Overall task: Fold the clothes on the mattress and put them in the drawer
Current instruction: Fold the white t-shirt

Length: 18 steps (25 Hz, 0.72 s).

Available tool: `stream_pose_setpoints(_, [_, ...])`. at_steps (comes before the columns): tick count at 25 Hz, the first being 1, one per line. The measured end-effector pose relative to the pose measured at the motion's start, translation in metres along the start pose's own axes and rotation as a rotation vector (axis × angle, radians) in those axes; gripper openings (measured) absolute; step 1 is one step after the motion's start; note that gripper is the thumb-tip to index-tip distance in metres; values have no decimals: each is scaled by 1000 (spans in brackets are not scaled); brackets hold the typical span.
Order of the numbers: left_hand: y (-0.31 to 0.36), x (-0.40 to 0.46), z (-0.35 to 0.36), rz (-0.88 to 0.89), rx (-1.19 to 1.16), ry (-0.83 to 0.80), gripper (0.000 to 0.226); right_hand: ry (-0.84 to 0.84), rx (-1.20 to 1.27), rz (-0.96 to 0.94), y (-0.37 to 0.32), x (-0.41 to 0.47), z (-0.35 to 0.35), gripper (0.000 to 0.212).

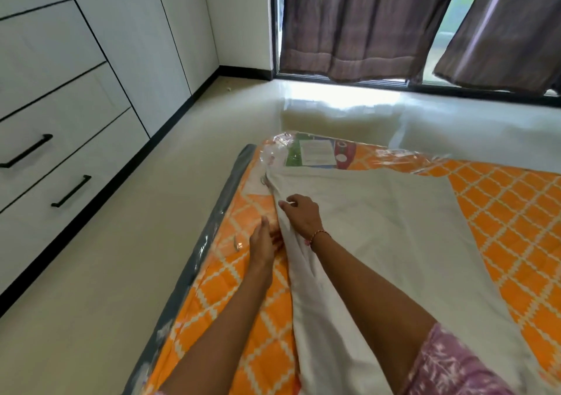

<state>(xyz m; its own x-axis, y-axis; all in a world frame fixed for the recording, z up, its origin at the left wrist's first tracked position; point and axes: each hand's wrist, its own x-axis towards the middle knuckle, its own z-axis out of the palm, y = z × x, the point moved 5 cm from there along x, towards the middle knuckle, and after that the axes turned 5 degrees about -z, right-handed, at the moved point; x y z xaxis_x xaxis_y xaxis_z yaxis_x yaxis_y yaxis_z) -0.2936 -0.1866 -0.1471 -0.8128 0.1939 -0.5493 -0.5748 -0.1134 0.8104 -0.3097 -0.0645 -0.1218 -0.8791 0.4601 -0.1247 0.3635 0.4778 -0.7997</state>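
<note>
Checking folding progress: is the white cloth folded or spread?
Mostly spread: the white cloth lies flat across the mattress; both hands gather its left edge.
</note>
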Motion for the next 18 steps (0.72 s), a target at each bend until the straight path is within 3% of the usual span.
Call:
stream_pose_setpoints(5, [11,30,-4,12,180,87,25,-34,72,57,-11,58,22,34])
stream_pose_setpoints(8, [28,48,12,-32,350,97,17,28,465,117,6,64,-12,29])
stream_pose_setpoints(11, [39,66,56,-32,465,54,20,290,862,283,67,51,-70,29])
stream_pose_setpoints(13, [38,76,89,-116,391,2,24,372,917,434,102,38,-89,33])
stream_pose_setpoints(15, [34,87,116,-185,376,-30,42,375,930,487,113,34,-97,35])
stream_pose_setpoints(17, [35,99,127,-137,522,3,51,367,914,470,112,37,-104,33])
stream_pose_setpoints(18, [38,101,133,-83,555,-2,44,362,918,444,111,38,-110,33])
